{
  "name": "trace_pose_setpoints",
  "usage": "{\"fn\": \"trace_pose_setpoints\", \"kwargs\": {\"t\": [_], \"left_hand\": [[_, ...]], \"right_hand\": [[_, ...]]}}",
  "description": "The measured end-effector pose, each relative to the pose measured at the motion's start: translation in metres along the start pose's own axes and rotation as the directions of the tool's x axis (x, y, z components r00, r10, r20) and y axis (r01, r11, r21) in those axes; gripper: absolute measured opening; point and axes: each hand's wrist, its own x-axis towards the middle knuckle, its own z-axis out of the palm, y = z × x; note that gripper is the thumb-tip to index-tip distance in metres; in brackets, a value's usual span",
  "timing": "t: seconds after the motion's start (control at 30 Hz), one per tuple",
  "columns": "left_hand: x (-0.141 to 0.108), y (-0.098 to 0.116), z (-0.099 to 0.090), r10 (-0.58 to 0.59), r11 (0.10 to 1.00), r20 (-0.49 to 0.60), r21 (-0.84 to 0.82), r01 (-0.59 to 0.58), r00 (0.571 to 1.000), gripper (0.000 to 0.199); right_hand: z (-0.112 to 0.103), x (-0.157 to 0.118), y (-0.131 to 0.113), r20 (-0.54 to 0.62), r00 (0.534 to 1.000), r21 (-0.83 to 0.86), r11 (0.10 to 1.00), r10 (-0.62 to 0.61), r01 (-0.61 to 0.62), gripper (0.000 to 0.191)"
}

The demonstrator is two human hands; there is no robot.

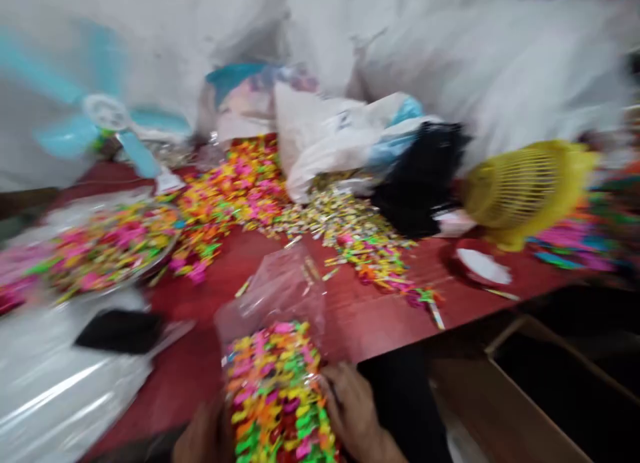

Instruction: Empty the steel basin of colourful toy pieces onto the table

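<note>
At the near edge of the red surface (370, 316), both hands clamp the sides of a clear plastic bag (277, 356) stuffed with small multicoloured plastic pieces; the left hand (205, 436) grips its left side and the right hand (353, 409) presses against its right side. The bag's empty upper part lies flat on the surface, pointing away from the person.

Everything is blurred by motion. Beyond the bag, loose coloured pieces (240, 183) spread in a broad heap toward the far edge, thinning into a trail (380, 263) that runs toward the right. A metal tray (100, 249) heaped with the same pieces sits at the left edge, and a black flat object (120, 329) rests on shiny plastic sheeting (55, 389) at the near left corner. White sacks (330, 136) and a black bundle (420, 176) crowd the far side. A yellow basket (525, 189) lies tipped at the right, beside a small round red dish (477, 266). A blue fan (105, 116) stands at the far left. An open cardboard box (525, 396) sits below the surface's right edge.
</note>
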Motion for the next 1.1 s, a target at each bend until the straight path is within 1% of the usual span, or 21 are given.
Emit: {"fn": "trace_pose_setpoints", "kwargs": {"t": [0.03,0.07,0.1,0.13,0.17,0.2,0.23,0.27,0.37,0.47,0.53,0.6,0.73,0.8,0.87,0.9,1.0,1.03,1.1], "left_hand": [[-0.006,-0.008,-0.001,0.002,1.000,-0.036,0.026,-0.001,0.999,0.017],[-0.008,-0.013,-0.001,0.056,0.998,-0.087,0.038,-0.053,0.995,0.021],[-0.009,-0.015,-0.001,0.272,0.962,-0.211,0.037,-0.271,0.939,0.023],[-0.007,-0.015,0.000,0.396,0.918,-0.267,0.083,-0.388,0.879,0.022],[-0.004,-0.014,-0.001,0.462,0.887,-0.291,0.125,-0.445,0.838,0.020],[-0.001,-0.011,-0.002,0.507,0.862,-0.298,0.140,-0.488,0.809,0.020],[0.003,-0.008,-0.004,0.516,0.856,-0.292,0.136,-0.499,0.805,0.019],[0.007,-0.005,-0.006,0.509,0.859,-0.290,0.108,-0.501,0.810,0.019],[0.017,0.001,-0.014,0.454,0.873,-0.270,-0.054,-0.484,0.849,0.017],[0.028,0.003,-0.020,0.402,0.874,-0.187,-0.214,-0.437,0.896,0.017],[0.032,0.004,-0.021,0.399,0.871,-0.135,-0.254,-0.421,0.907,0.018],[0.034,0.005,-0.020,0.425,0.866,-0.133,-0.228,-0.445,0.895,0.019],[0.028,0.003,-0.015,0.494,0.847,-0.271,-0.062,-0.527,0.826,0.017],[0.025,0.002,-0.014,0.495,0.845,-0.318,-0.040,-0.533,0.809,0.019],[0.024,0.001,-0.016,0.485,0.837,-0.326,-0.096,-0.538,0.812,0.021],[0.024,0.002,-0.017,0.488,0.824,-0.321,-0.136,-0.550,0.812,0.020],[0.027,0.003,-0.022,0.536,0.771,-0.274,-0.227,-0.595,0.798,0.017],[0.028,0.003,-0.023,0.535,0.771,-0.252,-0.245,-0.588,0.807,0.017],[0.029,0.004,-0.023,0.476,0.808,-0.210,-0.279,-0.519,0.854,0.015]], "right_hand": [[0.000,0.000,0.001,-0.005,1.000,-0.007,1.000,-0.021,0.021,0.013],[-0.001,0.001,0.002,-0.009,0.999,-0.012,0.999,-0.044,0.044,0.013],[-0.003,0.003,0.002,-0.009,0.998,-0.016,0.997,-0.070,0.070,0.014],[-0.005,0.005,0.001,-0.005,0.996,-0.020,0.995,-0.094,0.094,0.015],[-0.008,0.007,0.001,-0.006,0.993,-0.029,0.993,-0.115,0.115,0.017],[-0.010,0.009,0.000,-0.008,0.991,-0.043,0.990,-0.135,0.134,0.018],[-0.012,0.010,-0.001,-0.009,0.989,-0.058,0.987,-0.151,0.150,0.019],[-0.013,0.011,-0.001,-0.008,0.987,-0.071,0.984,-0.163,0.162,0.019],[-0.015,0.012,0.000,0.025,0.985,-0.079,0.982,-0.173,0.174,0.020],[-0.015,0.013,0.001,0.055,0.981,-0.072,0.979,-0.188,0.191,0.021],[-0.016,0.015,0.001,0.059,0.976,-0.067,0.974,-0.212,0.215,0.021],[-0.017,0.016,0.000,0.066,0.975,-0.071,0.973,-0.214,0.218,0.023],[-0.020,0.015,0.001,0.076,0.978,-0.099,0.975,-0.193,0.200,0.027],[-0.021,0.014,0.003,0.080,0.972,-0.105,0.967,-0.223,0.230,0.028],[-0.023,0.014,0.004,0.097,0.968,-0.080,0.968,-0.232,0.240,0.029],[-0.024,0.015,0.004,0.109,0.971,-0.049,0.974,-0.215,0.221,0.028],[-0.028,0.022,0.002,0.158,0.982,0.074,0.993,-0.105,0.095,0.025],[-0.029,0.025,0.002,0.181,0.981,0.107,0.993,-0.071,0.052,0.023],[-0.031,0.031,0.000,0.219,0.975,0.148,0.989,-0.033,0.001,0.022]]}}
